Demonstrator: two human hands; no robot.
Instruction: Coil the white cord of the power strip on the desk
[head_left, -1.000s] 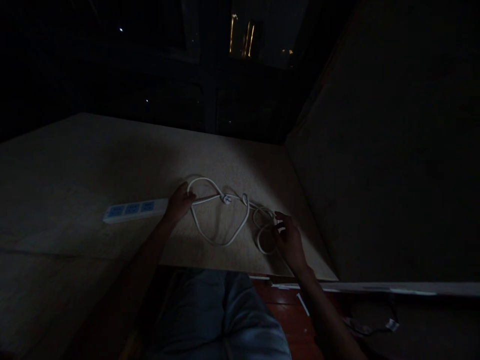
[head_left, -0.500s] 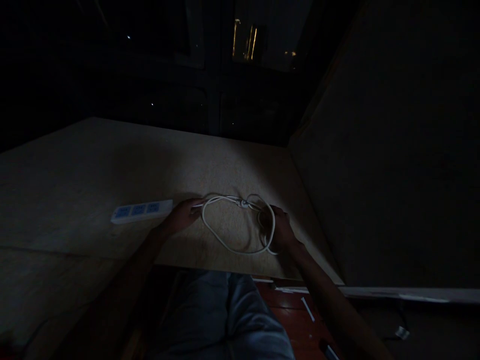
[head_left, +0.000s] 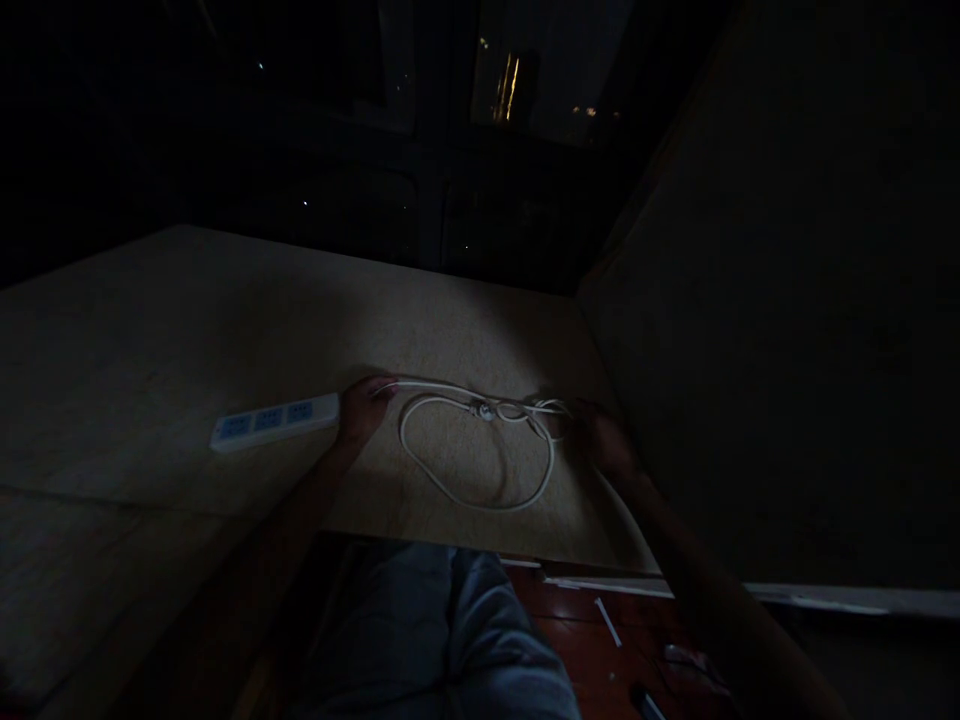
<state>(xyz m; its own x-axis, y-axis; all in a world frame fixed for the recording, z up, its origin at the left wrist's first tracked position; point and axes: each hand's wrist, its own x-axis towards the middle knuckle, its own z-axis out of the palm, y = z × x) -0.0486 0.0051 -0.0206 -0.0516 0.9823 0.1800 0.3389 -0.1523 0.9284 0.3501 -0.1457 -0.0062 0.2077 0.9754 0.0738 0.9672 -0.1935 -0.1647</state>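
Observation:
A white power strip (head_left: pixel 274 420) with several sockets lies on the pale surface (head_left: pixel 420 310), just left of my left hand (head_left: pixel 364 408). That hand is closed on the white power cord (head_left: pixel 439 385) close to the strip. The cord runs rightward, with a big loop resting nearer me. A plug (head_left: pixel 484 410) sits at the top of the loop, beside smaller tangled coils. My right hand (head_left: pixel 604 440) is closed at the right end of these coils, apparently gripping the cord; its fingers are dark and partly hidden.
Dark windows (head_left: pixel 555 80) with distant lights rise behind the surface. A dark wall (head_left: pixel 780 300) borders it on the right. Below the front edge are my legs (head_left: pixel 442 630) and a reddish floor (head_left: pixel 570 640) with a thin white strip (head_left: pixel 608 621).
My right hand has moved to the right, drawing the cord out straighter along the back of the loop. My left hand has shifted slightly away from me and still pinches the cord.

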